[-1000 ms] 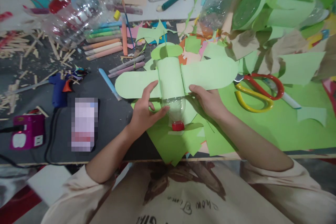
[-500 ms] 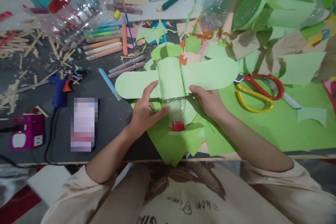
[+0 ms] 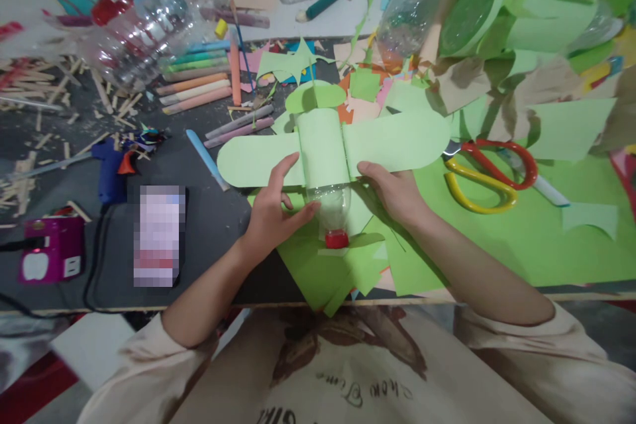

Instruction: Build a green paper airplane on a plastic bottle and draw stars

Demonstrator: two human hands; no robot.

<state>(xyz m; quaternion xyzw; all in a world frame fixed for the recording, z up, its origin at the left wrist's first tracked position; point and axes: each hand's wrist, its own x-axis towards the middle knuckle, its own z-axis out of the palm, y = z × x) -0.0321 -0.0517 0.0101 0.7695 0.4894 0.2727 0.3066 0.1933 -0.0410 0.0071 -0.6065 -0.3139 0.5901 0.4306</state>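
Observation:
A plastic bottle plane (image 3: pixel 325 146) lies before me with its red cap (image 3: pixel 336 238) towards me. Light green paper wraps the bottle's body, and a rounded paper wing sticks out on each side. Smaller green paper pieces (image 3: pixel 315 97) form its tail. My right hand (image 3: pixel 400 195) pinches the right wing close to the body, thumb on top and fingers hidden beneath. On the other side, my left hand (image 3: pixel 275 202) has its fingers spread. Its index fingertip rests at the left wing's inner edge, and the thumb is against the clear bottle neck.
Scissors (image 3: pixel 489 175) with red and yellow handles lie right on green paper (image 3: pixel 472 245). To the left are a phone (image 3: pixel 159 235), a blue glue gun (image 3: pixel 110 169) and a purple box (image 3: pixel 52 248). Felt pens (image 3: pixel 196 86), paper scraps and clear bottles (image 3: pixel 144 33) crowd the back.

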